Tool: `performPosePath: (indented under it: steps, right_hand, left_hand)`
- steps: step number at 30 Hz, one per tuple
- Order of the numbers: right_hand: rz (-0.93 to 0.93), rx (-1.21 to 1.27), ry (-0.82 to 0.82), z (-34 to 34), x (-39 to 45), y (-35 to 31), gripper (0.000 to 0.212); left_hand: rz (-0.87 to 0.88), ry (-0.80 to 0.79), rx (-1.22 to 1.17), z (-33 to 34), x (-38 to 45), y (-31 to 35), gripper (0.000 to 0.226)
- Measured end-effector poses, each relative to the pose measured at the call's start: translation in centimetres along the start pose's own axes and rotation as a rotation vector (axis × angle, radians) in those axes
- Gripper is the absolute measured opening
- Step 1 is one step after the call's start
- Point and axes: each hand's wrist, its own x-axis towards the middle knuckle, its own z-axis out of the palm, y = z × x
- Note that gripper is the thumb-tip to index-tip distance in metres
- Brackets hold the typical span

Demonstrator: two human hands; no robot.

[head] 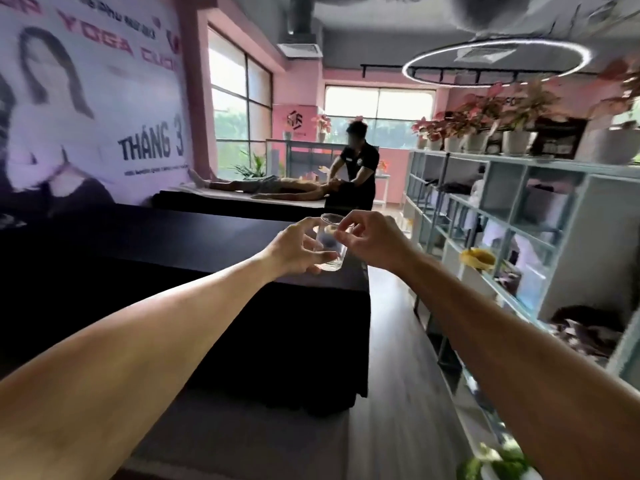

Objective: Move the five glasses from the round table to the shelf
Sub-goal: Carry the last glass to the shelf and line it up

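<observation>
- Gripping from both sides, a clear glass (329,244) is held by the left hand (297,244) and pinched at its rim by the right hand (372,239).
- "THÁNG 3" and "YOGA" are read on the far-left wall banner (86,98).

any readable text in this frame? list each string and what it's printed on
"YOGA": large pink letters, wall banner, top; the words on either side are cut off or blurred.
"THÁNG 3": dark letters, same banner, lower right.
Small lines at the banner's top edge and under "THÁNG 3": too blurred to read.
Pink sign by the far window: a logo, text below too small.
Glass, held by left hand and right hand: no print visible.
</observation>
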Motion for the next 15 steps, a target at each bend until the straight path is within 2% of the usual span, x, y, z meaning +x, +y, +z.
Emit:
performPosePath:
  steps: [7, 15]
  right_hand:
    - [-0.144, 0.102, -0.167, 9.5, 13.4, 1.0, 0.007]
    - [-0.351, 0.306, -0.37, 23.3, 20.9, -5.9, 0.008]
  left_hand:
    - [-0.15, 0.214, 0.044, -6.6, 6.8, -7.5, 0.069]
    - [-0.359, 0.414, 0.117, -17.5, 4.5, -16.5, 0.068]
